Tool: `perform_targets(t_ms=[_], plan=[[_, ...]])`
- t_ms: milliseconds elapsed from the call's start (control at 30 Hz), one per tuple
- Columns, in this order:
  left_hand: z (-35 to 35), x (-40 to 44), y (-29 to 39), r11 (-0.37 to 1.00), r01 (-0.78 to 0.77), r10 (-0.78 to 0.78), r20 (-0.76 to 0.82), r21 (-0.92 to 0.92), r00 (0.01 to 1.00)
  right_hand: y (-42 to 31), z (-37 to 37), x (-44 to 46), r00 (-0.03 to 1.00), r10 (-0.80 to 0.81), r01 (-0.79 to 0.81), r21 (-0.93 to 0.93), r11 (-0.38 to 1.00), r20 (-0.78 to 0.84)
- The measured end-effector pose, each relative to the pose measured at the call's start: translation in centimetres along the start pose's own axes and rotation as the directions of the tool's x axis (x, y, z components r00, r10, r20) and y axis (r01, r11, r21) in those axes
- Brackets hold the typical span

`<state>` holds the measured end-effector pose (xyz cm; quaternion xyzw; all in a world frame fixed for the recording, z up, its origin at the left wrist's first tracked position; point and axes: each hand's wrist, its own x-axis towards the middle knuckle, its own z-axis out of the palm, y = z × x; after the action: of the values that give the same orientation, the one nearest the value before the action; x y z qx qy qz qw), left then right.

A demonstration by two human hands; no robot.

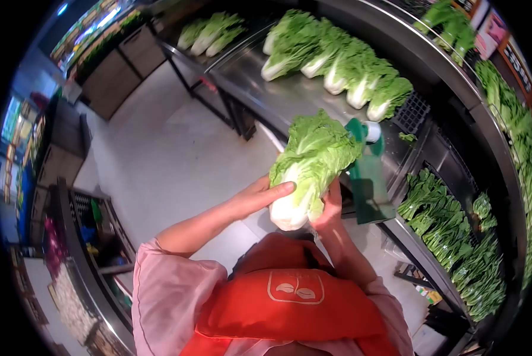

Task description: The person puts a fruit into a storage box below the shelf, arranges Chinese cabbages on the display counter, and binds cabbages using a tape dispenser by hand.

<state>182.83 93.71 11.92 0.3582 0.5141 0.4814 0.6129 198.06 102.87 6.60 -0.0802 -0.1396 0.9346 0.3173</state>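
Observation:
A leafy napa cabbage (310, 160) with a white base is held up in front of my chest, its base towards me and its leaves pointing away. My left hand (266, 196) grips its left side, with the thumb lying across the pale stalks. On the other side my right hand (331, 204) is closed around the cabbage, its fingers partly hidden behind the leaves. Just right of the cabbage, at the counter's edge, is a green holder (370, 190) with a white roll (372, 132) at its far end.
Several napa cabbages (337, 74) stand in a row along the metal counter (295, 98). More cabbages (211, 32) lie at the far left. Bundled leafy greens (450, 237) fill the counter on the right, near a black plastic grid (413, 113). Grey floor (153, 142) spreads out left.

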Motion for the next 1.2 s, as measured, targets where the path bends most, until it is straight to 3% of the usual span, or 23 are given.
perform_targets(t_ms=[33, 67, 167, 200, 300, 400, 500, 600, 633, 767, 833, 867, 933, 1067, 1133, 1200], plan=[[-1.1, -1.2, -0.7, 0.987, -0.047, 0.053, -0.034, 0.150, 0.998, 1.8, -0.2, -0.4, 1.000, -0.004, 0.005, 0.039, 0.999, -0.018], [-2.7, -2.5, -1.0, 0.940, 0.056, -0.023, -0.101, 0.337, 0.995, 3.3, -0.1, -1.2, 1.000, -0.024, 0.025, -0.011, 1.000, 0.018], [-4.3, -5.9, -0.9, 0.701, 0.264, -0.089, -0.287, 0.662, 0.954, 7.4, -0.5, -3.0, 0.992, -0.104, 0.113, -0.134, 0.984, 0.072], [-4.4, -6.6, -2.3, 0.759, 0.215, 0.027, -0.360, 0.615, 0.933, 8.5, -1.1, -3.4, 0.991, -0.102, 0.113, -0.141, 0.984, 0.081], [-4.2, -8.1, -3.1, 0.725, 0.019, 0.323, -0.365, 0.689, 0.873, 10.4, -2.5, -4.2, 0.991, -0.010, 0.001, -0.075, 0.997, -0.130], [-4.8, -7.2, -5.9, 0.886, -0.243, 0.380, -0.321, 0.394, 0.867, 10.8, -2.1, -4.8, 0.964, 0.085, -0.090, -0.010, 0.996, -0.251], [-5.0, -6.7, -5.9, 0.979, -0.190, 0.157, -0.324, -0.071, 0.933, 10.9, -3.3, -6.1, 0.992, 0.010, -0.025, -0.121, 0.992, -0.123], [-4.0, -6.4, -6.7, 0.976, -0.157, 0.093, -0.368, -0.149, 0.925, 10.6, -3.6, -6.8, 0.998, 0.041, -0.038, -0.054, 0.998, 0.041], [-3.7, -6.1, -7.0, 0.974, -0.150, 0.074, -0.383, -0.172, 0.921, 10.4, -4.1, -7.0, 0.999, 0.016, -0.012, -0.144, 0.990, 0.027], [-1.9, -4.9, -8.3, 0.947, -0.248, 0.132, -0.457, -0.205, 0.880, 9.3, -4.8, -7.4, 0.994, -0.109, 0.099, -0.398, 0.912, -0.002], [-0.8, -4.4, -8.3, 0.930, -0.257, 0.107, -0.472, -0.265, 0.875, 8.2, -4.7, -7.2, 0.995, -0.070, 0.051, -0.268, 0.962, -0.064], [-0.2, -4.1, -8.3, 0.931, -0.255, 0.099, -0.494, -0.260, 0.864, 7.6, -4.8, -7.2, 0.995, 0.016, -0.025, -0.087, 0.996, -0.102], [0.9, -3.3, -8.9, 0.935, -0.257, 0.105, -0.502, -0.244, 0.858, 6.8, -5.4, -7.5, 0.994, 0.070, -0.065, 0.057, 0.996, -0.086], [2.2, -1.4, -9.6, 0.947, -0.245, 0.108, -0.512, -0.208, 0.852, 5.4, -4.8, -8.3, 0.998, 0.054, -0.058, 0.096, 0.994, 0.037], [2.2, -0.1, -11.0, 0.948, -0.319, 0.245, -0.606, -0.016, 0.757, 4.9, -4.4, -8.4, 0.998, 0.065, -0.062, 0.166, 0.984, -0.016], [2.2, 0.7, -12.0, 0.922, -0.343, 0.370, -0.669, 0.180, 0.645, 4.4, -4.9, -8.1, 0.984, 0.036, -0.003, 0.184, 0.983, -0.174]])
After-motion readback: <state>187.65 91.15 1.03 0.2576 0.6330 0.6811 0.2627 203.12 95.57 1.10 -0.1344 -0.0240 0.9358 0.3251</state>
